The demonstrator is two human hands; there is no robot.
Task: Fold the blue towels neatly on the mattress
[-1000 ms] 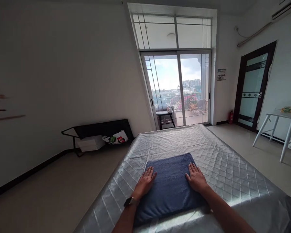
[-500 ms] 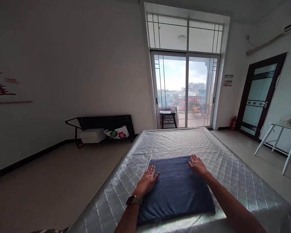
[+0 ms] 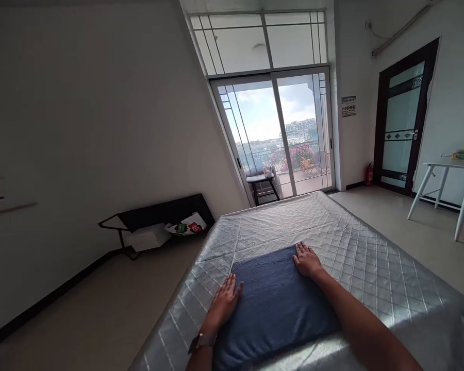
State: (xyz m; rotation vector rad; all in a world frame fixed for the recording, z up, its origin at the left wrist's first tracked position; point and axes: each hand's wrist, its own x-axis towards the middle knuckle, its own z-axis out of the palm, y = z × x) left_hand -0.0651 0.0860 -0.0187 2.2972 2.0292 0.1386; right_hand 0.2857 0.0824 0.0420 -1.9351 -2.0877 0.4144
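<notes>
A dark blue towel, folded into a flat rectangle, lies on a table with a silver quilted cover. My left hand rests along the towel's left edge, fingers stretched forward and thumb over the cloth. At the far right corner of the towel, my right hand lies flat with its fingers extended. Neither hand grips the cloth. A watch is on my left wrist.
Left of the table, a low black bench stands by the wall with a white box beneath. Sliding glass doors are ahead, with a dark stool nearby. On the right are a white stool and a dark-framed door.
My view has tilted and shifted, so the room appears slanted. Both hands remain open at the towel's edges, and the towel looks unchanged.
</notes>
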